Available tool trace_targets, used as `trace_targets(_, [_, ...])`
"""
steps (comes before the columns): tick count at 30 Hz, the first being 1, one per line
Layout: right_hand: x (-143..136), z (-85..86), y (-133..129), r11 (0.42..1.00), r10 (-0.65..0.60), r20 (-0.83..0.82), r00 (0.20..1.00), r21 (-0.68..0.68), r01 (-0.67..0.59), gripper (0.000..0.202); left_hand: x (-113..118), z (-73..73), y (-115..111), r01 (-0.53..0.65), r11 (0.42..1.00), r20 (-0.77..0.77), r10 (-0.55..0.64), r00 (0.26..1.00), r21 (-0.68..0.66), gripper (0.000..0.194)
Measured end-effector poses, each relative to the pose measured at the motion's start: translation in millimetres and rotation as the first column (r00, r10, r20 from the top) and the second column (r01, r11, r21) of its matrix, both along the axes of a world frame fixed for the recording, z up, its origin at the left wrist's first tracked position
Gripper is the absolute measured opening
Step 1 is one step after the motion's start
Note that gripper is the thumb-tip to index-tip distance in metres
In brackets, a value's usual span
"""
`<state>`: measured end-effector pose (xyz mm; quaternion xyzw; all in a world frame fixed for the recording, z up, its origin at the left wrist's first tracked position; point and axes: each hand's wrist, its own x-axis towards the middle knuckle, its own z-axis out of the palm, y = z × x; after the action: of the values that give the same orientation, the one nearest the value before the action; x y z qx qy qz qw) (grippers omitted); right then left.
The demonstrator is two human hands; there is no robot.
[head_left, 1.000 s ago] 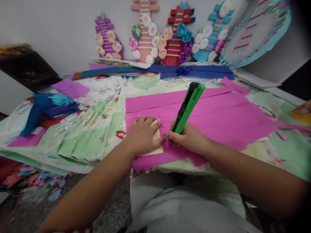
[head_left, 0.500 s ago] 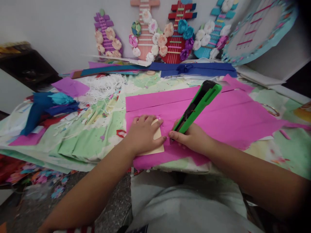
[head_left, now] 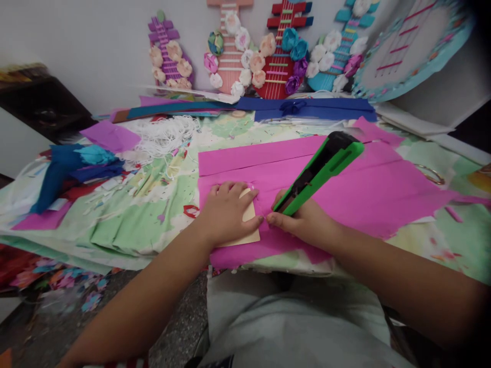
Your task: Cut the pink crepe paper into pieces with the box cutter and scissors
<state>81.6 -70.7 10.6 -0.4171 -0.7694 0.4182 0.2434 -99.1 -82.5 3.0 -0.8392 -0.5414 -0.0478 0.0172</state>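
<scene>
Head view, green cutter [head_left: 324, 174] slanting tip-down leftward, right fingers [head_left: 282, 220] pinching it, left fingers [head_left: 250, 196] spread

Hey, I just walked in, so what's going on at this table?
Someone is working with both hands over a bright pink sheet spread on a patterned cloth. The left hand lies spread on a cream card, on top of the sheet. The right hand grips a green-and-black tool that looks like a cutter, tilted, just right of the card; its tip is hidden. A heap of white string lies farther back on the left.
</scene>
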Motion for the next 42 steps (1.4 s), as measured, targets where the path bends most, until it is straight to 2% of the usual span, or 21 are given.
trace_targets(3, [-3.0, 1.6, -2.3, 0.999, -0.015, 0.055, 0.998, 0.051, 0.013, 0.022, 0.0, 1.2, 0.8, 0.006, 1.000, -0.009, -0.006, 1.000, -0.023, 0.058])
trace_targets(8, [-5.1, 1.2, -2.0, 0.999, 0.011, 0.090, 0.996, 0.047, -0.016, 0.024, -0.3, 1.7, 1.1, 0.008, 1.000, 0.000, -0.008, 1.000, -0.023, 0.057])
trace_targets(12, [-1.1, -2.3, 1.3, 0.999, 0.006, -0.025, 1.000, -0.048, -0.008, 0.028, -0.4, 0.2, 0.3, 0.005, 1.000, 0.028, -0.005, 1.000, -0.011, 0.056])
trace_targets(14, [5.2, 0.1, 3.7, 0.993, -0.058, -0.116, 0.992, -0.106, 0.045, 0.033, -0.3, -0.6, -0.1, 0.007, 1.000, 0.041, -0.007, 0.999, 0.003, 0.056])
trace_targets(16, [16.6, 9.0, 7.2, 0.982, -0.167, -0.146, 0.975, -0.113, 0.151, 0.040, -0.6, -0.8, -0.3, 0.008, 1.000, 0.050, -0.009, 0.999, 0.011, 0.055])
trace_targets(18, [34.7, 24.6, 12.2, 0.964, -0.262, -0.069, 0.963, -0.064, 0.258, 0.045, -1.9, 0.2, 0.0, 0.011, 1.000, 0.060, -0.012, 0.998, 0.012, 0.054])
trace_targets(19, [46.3, 33.8, 15.5, 0.953, -0.304, 0.019, 0.953, -0.014, 0.304, 0.047, -3.2, 1.1, 0.3, 0.018, 1.000, 0.066, -0.018, 0.998, 0.012, 0.054])
trace_targets(20, [59.4, 43.1, 19.3, 0.939, -0.344, 0.151, 0.927, 0.050, 0.341, 0.049, -4.9, 2.3, 0.6, 0.029, 1.000, 0.071, -0.030, 0.997, 0.009, 0.054])
trace_targets(21, [73.7, 51.5, 23.8, 0.919, -0.393, 0.317, 0.863, 0.144, 0.366, 0.051, -7.1, 3.9, 0.8, 0.043, 0.999, 0.076, -0.043, 0.996, 0.003, 0.054])
trace_targets(23, [104.6, 63.6, 34.2, 0.859, -0.512, 0.599, 0.616, 0.352, 0.372, 0.055, -12.8, 7.4, 1.0, 0.062, 0.998, 0.085, -0.060, 0.995, -0.026, 0.053])
trace_targets(24, [120.3, 66.5, 39.7, 0.846, -0.532, 0.674, 0.513, 0.395, 0.359, 0.057, -16.2, 9.2, 0.8, 0.056, 0.998, 0.091, -0.052, 0.995, -0.041, 0.053])
trace_targets(25, [135.7, 67.3, 45.0, 0.851, -0.518, 0.731, 0.444, 0.393, 0.347, 0.058, -20.0, 10.6, 0.5, 0.044, 0.998, 0.097, -0.039, 0.995, -0.053, 0.053])
trace_targets(27, [163.7, 64.1, 53.1, 0.865, -0.474, 0.811, 0.342, 0.357, 0.352, 0.061, -29.7, 11.9, -0.1, 0.028, 0.997, 0.107, -0.020, 0.994, -0.068, 0.051])
trace_targets(29, [186.4, 57.2, 56.3, 0.884, -0.410, 0.862, 0.299, 0.296, 0.361, 0.061, -43.3, 10.0, 0.3, 0.023, 0.997, 0.094, -0.016, 0.995, -0.070, 0.048])
trace_targets(32, [207.8, 46.6, 52.0, 0.895, -0.348, 0.894, 0.281, 0.228, 0.385, 0.060, -69.8, 2.4, 3.9, 0.031, 0.997, 0.059, -0.026, 0.998, -0.073, 0.045])
trace_targets(34, [216.0, 41.7, 46.7, 0.897, -0.329, 0.898, 0.291, 0.201, 0.393, 0.062, -85.6, -2.6, 6.5, 0.069, 0.995, 0.040, -0.066, 0.997, -0.076, 0.045])
trace_targets(36, [223.5, 39.5, 43.8, 0.909, -0.299, 0.896, 0.328, 0.163, 0.384, 0.063, -92.9, -4.7, 7.2, 0.060, 0.997, 0.020, -0.059, 0.998, -0.051, 0.044])
trace_targets(39, [239.2, 40.9, 52.5, 0.902, -0.322, 0.885, 0.338, 0.178, 0.394, 0.063, -79.5, -1.6, 2.5, 0.034, 0.999, -0.019, -0.034, 0.999, -0.031, 0.039])
trace_targets(42, [256.3, 42.2, 77.8, 0.833, -0.485, 0.837, 0.254, 0.354, 0.425, 0.051, -45.6, 7.0, -7.3, -0.003, 1.000, -0.017, 0.003, 1.000, -0.001, 0.043])
